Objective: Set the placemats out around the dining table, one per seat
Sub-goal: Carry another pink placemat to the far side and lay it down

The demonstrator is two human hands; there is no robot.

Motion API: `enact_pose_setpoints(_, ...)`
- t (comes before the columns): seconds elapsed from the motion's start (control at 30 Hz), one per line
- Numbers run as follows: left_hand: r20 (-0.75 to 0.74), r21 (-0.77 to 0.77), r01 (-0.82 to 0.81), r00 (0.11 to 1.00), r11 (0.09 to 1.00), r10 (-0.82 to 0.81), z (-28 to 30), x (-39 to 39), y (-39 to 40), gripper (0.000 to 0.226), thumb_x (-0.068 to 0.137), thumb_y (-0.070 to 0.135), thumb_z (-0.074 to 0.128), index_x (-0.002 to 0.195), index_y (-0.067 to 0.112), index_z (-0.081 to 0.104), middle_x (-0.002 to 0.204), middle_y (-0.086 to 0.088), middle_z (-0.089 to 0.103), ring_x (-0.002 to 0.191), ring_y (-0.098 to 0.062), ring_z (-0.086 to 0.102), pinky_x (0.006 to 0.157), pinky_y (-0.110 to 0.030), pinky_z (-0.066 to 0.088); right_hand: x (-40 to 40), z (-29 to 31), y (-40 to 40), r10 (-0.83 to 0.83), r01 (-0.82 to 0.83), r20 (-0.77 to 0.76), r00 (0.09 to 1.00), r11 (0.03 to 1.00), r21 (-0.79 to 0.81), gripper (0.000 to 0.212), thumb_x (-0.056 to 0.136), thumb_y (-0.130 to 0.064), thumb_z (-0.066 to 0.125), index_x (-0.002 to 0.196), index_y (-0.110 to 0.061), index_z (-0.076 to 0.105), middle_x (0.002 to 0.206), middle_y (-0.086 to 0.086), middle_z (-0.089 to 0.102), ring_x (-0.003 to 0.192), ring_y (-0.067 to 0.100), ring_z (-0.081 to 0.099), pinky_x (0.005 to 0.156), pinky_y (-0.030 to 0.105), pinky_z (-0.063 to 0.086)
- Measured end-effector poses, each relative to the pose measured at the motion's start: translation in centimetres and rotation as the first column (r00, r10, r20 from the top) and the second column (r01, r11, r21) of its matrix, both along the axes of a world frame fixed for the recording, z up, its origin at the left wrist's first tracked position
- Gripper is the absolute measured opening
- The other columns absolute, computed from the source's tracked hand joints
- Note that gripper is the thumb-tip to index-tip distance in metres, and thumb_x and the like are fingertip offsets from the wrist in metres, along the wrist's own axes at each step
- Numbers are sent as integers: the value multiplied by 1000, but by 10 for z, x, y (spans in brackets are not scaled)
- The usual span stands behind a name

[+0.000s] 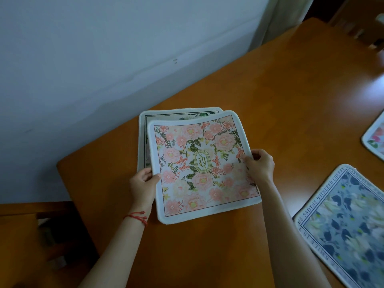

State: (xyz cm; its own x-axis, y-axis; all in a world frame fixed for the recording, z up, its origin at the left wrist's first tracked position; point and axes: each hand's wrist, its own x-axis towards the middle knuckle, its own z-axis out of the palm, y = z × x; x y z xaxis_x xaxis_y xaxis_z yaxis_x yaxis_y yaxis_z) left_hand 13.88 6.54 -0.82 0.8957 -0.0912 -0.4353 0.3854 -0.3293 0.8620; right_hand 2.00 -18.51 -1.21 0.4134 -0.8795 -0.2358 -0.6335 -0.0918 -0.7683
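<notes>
Starting at the left, a wooden chair (31, 208) sits tucked beside the corner of the dining table (270, 96), which marks a seat that appears to have no mat laid yet. Next comes the left hand (143, 181), a red string bracelet (137, 217) on its wrist, pinching the left edge of the pink floral placemat (201, 165) with the thumb on top and the fingers curled beneath. That mat is raised off a second placemat (178, 114) lying flat under it near the table corner; only the far and left borders of the lower one show, so its pattern is mostly hidden. The far edge of the pink mat curls upward, which suggests it is being peeled away from the pile rather than pressed down. Its near corner seems to touch or nearly touch the tabletop (hard to tell which). The right hand (259, 165) grips the opposite side edge the same way, thumb over and fingers under; holding both sides likely keeps the soft mat from flopping. Further right, a blue floral placemat (345, 227) with lettering round its border lies flat by the near edge, and another placemat (374, 140) is cut off at the frame's right side, so two places look served already
</notes>
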Motion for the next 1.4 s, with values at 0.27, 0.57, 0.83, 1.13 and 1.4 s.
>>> enact_pose_setpoints(0.27,41,28,60,997,998,-61,15,-18,16,30,81,-8,60,110,-4,61,106,-20,66,81,-25,62,71,-29,50,-40,16,29,-53,54,89,995,999,0,18,80,-10,66,97,-5,63,85,3,62,63,1,53,41,3,39)
enact_pose_setpoints(0.57,104,70,168,979,983,-175,27,-43,28,32,82,-7,58,114,-4,59,110,-22,65,84,-28,63,74,-34,51,-91,27,65,-145,141,150,978,989,36,16,81,-14,66,95,-10,61,82,-1,62,65,4,58,44,11,44)
enact_pose_setpoints(0.83,130,83,286,947,955,-295,36,-57,40,33,82,-8,58,114,-5,59,109,-23,65,88,-30,64,78,-38,52,-140,36,112,-303,295,186,935,953,72,16,81,-14,67,95,-10,60,80,0,62,66,7,59,45,12,46)
enact_pose_setpoints(1.13,132,70,466,872,882,-471,32,-66,45,33,80,-10,58,113,-4,60,107,-21,65,83,-25,61,78,-33,50,-183,32,159,-448,445,174,877,894,56,20,81,-11,67,98,-2,61,83,4,62,64,2,56,43,3,40)
enact_pose_setpoints(1.4,126,71,628,766,775,-631,32,-92,31,31,81,-9,58,111,-4,61,94,-7,62,77,-21,59,64,-23,47,-231,26,190,-576,573,175,799,816,68,20,81,-10,66,98,-2,60,82,2,62,66,5,58,47,6,45)
